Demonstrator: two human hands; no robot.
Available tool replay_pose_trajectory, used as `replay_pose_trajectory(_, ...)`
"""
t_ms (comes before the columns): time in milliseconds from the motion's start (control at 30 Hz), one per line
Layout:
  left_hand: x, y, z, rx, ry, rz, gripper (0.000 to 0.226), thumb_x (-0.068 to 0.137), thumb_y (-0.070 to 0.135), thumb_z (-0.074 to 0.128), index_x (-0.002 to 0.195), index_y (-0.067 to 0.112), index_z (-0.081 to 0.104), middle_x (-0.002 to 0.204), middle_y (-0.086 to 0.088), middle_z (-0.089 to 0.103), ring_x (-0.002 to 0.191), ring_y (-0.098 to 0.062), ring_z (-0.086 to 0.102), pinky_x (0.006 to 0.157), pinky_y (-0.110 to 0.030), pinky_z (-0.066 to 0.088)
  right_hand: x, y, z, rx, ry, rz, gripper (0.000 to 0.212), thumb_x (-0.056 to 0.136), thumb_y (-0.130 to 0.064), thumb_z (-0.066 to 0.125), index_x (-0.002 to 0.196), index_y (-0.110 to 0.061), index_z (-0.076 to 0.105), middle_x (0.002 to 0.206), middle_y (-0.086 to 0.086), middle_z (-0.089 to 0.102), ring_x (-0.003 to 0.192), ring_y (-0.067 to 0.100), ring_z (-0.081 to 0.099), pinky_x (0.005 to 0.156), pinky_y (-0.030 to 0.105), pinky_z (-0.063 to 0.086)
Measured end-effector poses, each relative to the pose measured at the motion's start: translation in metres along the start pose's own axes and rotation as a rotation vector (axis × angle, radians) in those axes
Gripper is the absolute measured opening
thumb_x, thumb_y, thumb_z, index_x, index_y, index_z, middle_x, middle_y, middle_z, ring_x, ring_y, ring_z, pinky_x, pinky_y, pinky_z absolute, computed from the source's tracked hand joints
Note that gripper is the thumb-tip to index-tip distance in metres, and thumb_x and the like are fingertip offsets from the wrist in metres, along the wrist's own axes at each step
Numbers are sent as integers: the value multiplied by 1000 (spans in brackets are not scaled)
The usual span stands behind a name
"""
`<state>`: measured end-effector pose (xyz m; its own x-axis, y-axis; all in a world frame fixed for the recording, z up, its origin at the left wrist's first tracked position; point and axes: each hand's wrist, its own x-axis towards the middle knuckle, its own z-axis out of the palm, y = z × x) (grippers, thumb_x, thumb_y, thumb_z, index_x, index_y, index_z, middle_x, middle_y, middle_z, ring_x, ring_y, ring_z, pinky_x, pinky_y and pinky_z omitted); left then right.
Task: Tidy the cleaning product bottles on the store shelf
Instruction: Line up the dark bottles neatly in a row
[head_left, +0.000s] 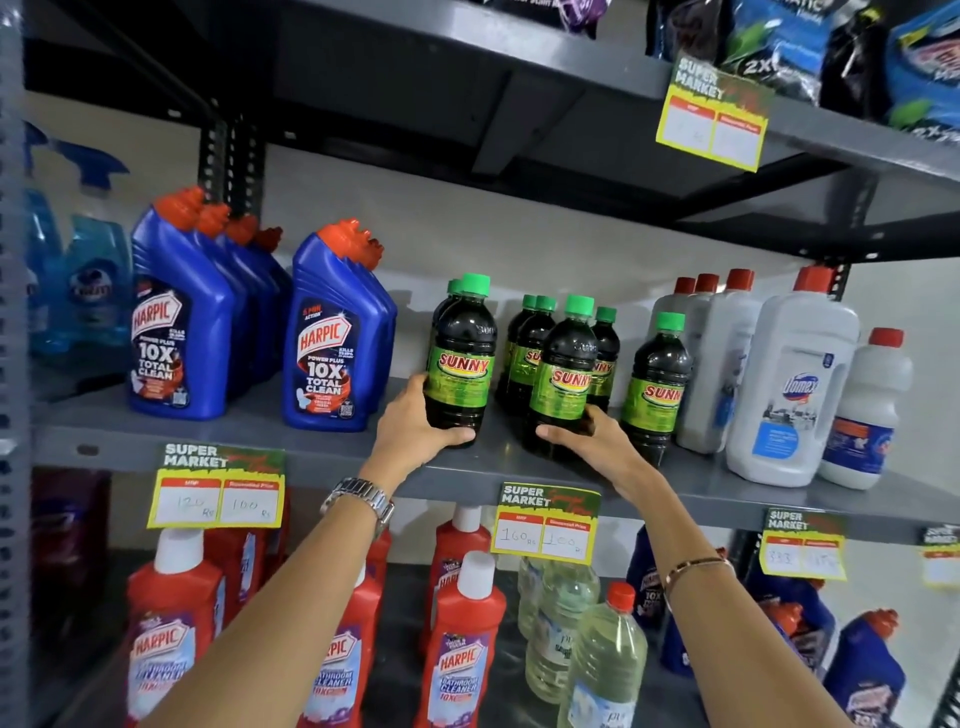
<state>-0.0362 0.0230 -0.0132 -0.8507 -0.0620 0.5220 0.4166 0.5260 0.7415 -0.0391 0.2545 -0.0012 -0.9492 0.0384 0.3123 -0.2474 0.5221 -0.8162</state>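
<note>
Several dark Sunny bottles with green caps stand on the grey middle shelf (270, 447). My left hand (415, 426) grips the base of the leftmost front Sunny bottle (462, 358), which stands upright near the shelf's front edge. My right hand (592, 436) wraps the bottom of a second Sunny bottle (563, 374) a little to the right. A third Sunny bottle (657, 384) stands free further right, and more of them (530, 348) sit behind.
Blue Harpic bottles (332, 338) stand left of the Sunny group, white Domex bottles (789, 379) to the right. Price tags (545, 522) hang from the shelf edge. Red Harpic bottles (462, 649) and clear bottles (602, 665) fill the shelf below. Bagged goods (810, 41) lie overhead.
</note>
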Motion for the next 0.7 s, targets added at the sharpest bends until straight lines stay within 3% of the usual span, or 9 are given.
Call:
replay_pose_trajectory(433,-2,0,-1,-14,17,23,82,65,27,83,133,14,39,131,-5,55,120,-23,50,100,-37,39,4,5,1,-41,17,-30,69,78,-38,71,136,-14,42,135,6,54,120,23,50,90,27,37)
replay_pose_trajectory(700,-3,3,0,-18,-9,7,90,65,26,83,137,13,31,137,-6,49,123,-22,47,102,-36,37,6,7,-1,-48,3,3,81,74,-44,73,140,-13,38,139,7,51,125,25,48,96,30,39)
